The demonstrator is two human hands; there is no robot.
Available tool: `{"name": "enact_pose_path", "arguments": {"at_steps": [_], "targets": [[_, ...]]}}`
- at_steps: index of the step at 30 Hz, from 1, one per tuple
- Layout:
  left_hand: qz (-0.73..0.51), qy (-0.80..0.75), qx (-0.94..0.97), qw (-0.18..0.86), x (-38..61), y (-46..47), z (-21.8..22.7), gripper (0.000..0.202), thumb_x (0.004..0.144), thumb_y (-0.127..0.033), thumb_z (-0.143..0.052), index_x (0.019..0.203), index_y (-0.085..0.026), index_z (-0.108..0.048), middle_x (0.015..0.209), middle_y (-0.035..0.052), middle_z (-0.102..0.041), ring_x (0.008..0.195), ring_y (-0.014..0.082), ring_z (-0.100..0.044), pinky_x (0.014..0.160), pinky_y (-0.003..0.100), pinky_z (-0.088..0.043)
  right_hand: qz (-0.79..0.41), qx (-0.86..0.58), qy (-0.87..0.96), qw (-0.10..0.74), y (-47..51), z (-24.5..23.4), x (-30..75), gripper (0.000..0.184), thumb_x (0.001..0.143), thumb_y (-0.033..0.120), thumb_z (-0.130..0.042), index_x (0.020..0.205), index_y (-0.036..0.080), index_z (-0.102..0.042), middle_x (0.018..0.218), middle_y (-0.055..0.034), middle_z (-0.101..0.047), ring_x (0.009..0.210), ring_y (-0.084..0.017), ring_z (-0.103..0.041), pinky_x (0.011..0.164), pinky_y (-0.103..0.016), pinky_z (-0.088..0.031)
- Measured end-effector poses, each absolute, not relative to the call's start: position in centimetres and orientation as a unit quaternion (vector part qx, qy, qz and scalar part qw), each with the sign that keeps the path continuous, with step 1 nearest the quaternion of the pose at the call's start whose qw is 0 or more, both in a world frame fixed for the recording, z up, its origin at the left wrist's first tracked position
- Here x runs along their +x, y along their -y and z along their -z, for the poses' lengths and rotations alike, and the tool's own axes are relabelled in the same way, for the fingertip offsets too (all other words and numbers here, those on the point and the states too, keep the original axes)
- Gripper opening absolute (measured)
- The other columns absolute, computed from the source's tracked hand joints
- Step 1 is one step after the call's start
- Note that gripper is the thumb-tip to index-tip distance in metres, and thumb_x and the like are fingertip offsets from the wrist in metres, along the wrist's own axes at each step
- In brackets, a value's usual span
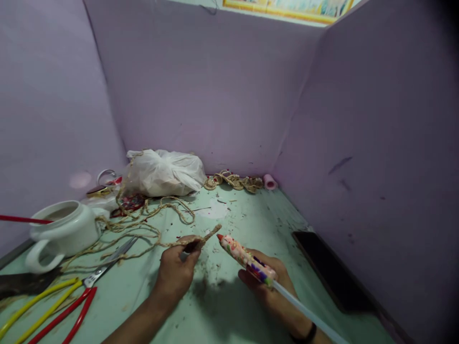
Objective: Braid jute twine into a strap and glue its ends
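My left hand point(178, 268) pinches a jute rope point(212, 232) close to its end, and the free tip sticks out to the right past my fingers. From my hand the rope trails left over the table in loose loops. My right hand point(274, 286) is closed around a flower-patterned hot glue gun point(247, 258) with a red nozzle. A long translucent glue stick point(304, 310) runs out of its rear toward me. The nozzle points at the rope's tip, with a small gap between them. A dark band circles my right wrist.
On the left stand a white teapot-like pot point(70, 229), scissors point(93, 277) and yellow- and red-handled tools. A white plastic bag point(165, 172), rope pieces with red beads point(233, 180) and a pink roll point(269, 182) lie at the back. A dark phone-like slab point(333, 272) lies right. Purple walls enclose the table.
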State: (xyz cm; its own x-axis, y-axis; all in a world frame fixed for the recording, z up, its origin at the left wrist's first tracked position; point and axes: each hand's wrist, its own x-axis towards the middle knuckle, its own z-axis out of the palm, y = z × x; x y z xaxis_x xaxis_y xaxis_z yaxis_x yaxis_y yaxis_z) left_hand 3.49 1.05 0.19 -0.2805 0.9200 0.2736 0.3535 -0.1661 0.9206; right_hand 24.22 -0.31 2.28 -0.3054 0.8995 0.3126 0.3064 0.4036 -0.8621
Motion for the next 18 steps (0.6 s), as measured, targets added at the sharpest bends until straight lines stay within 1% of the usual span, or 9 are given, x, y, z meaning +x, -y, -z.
{"name": "enact_pose_path", "arguments": {"at_steps": [2, 5, 8, 11, 14, 16, 18], "targets": [[-0.543, -0.583, 0.547, 0.255, 3.55, -0.97, -0.36, 0.024, 0.062, -0.031, -0.058, 0.076, -0.015, -0.069, 0.084, 0.0092, -0.071, 0.083, 0.0246, -0.064, 0.083, 0.038, -0.050, -0.377, -0.437, 0.715, 0.394, 0.21, -2.40, 24.33, 0.018, 0.072, 0.032, -0.058, 0.081, 0.017, -0.063, 0.061, 0.0017, -0.055, 0.052, -0.013, -0.045, 0.048, -0.022, -0.035], [-0.552, -0.573, 0.543, 0.268, 3.69, -0.81, -0.58, 0.021, 0.061, -0.029, -0.060, 0.075, -0.016, -0.069, 0.082, 0.0079, -0.071, 0.081, 0.0233, -0.065, 0.082, 0.036, -0.051, -0.394, -0.466, 0.705, 0.361, 0.12, -2.52, 24.29, 0.018, 0.068, 0.028, -0.058, 0.082, 0.019, -0.065, 0.061, 0.0011, -0.057, 0.056, -0.015, -0.049, 0.052, -0.024, -0.038], [-0.552, -0.567, 0.535, 0.295, 3.83, -0.66, -0.59, 0.020, 0.062, -0.028, -0.062, 0.076, -0.016, -0.070, 0.083, 0.0073, -0.071, 0.083, 0.0227, -0.065, 0.081, 0.034, -0.052, -0.411, -0.495, 0.689, 0.333, 0.11, -2.44, 24.06, 0.020, 0.065, 0.024, -0.058, 0.082, 0.020, -0.067, 0.061, 0.0011, -0.059, 0.055, -0.016, -0.049, 0.049, -0.024, -0.038], [-0.545, -0.566, 0.533, 0.314, 3.96, -0.53, -0.48, 0.022, 0.063, -0.028, -0.062, 0.079, -0.015, -0.070, 0.084, 0.0076, -0.072, 0.083, 0.0226, -0.065, 0.078, 0.032, -0.052, -0.439, -0.501, 0.667, 0.334, 0.13, -2.24, 23.87, 0.021, 0.065, 0.024, -0.058, 0.083, 0.018, -0.068, 0.064, 0.0000, -0.062, 0.056, -0.016, -0.051, 0.049, -0.024, -0.039], [-0.534, -0.565, 0.530, 0.339, 4.12, -0.40, -0.46, 0.023, 0.064, -0.027, -0.063, 0.080, -0.014, -0.071, 0.082, 0.0077, -0.072, 0.080, 0.0217, -0.066, 0.074, 0.031, -0.053, -0.459, -0.500, 0.649, 0.345, 0.15, -2.21, 23.74, 0.022, 0.062, 0.026, -0.058, 0.079, 0.017, -0.068, 0.069, -0.0021, -0.064, 0.062, -0.018, -0.054, 0.053, -0.026, -0.042], [-0.528, -0.564, 0.527, 0.354, 4.22, -0.34, -0.54, 0.022, 0.064, -0.027, -0.063, 0.080, -0.014, -0.071, 0.081, 0.0079, -0.072, 0.079, 0.0215, -0.066, 0.073, 0.030, -0.053, -0.463, -0.506, 0.640, 0.345, 0.15, -2.28, 23.64, 0.021, 0.059, 0.026, -0.058, 0.076, 0.017, -0.067, 0.068, -0.0025, -0.063, 0.063, -0.019, -0.054, 0.054, -0.027, -0.042], [-0.525, -0.563, 0.524, 0.365, 4.29, -0.31, -0.68, 0.022, 0.064, -0.027, -0.064, 0.079, -0.014, -0.071, 0.081, 0.0082, -0.072, 0.079, 0.0218, -0.066, 0.073, 0.030, -0.053, -0.472, -0.510, 0.631, 0.344, 0.13, -2.28, 23.54, 0.021, 0.057, 0.025, -0.058, 0.074, 0.017, -0.067, 0.062, -0.0008, -0.060, 0.057, -0.017, -0.051, 0.051, -0.026, -0.040]]}}
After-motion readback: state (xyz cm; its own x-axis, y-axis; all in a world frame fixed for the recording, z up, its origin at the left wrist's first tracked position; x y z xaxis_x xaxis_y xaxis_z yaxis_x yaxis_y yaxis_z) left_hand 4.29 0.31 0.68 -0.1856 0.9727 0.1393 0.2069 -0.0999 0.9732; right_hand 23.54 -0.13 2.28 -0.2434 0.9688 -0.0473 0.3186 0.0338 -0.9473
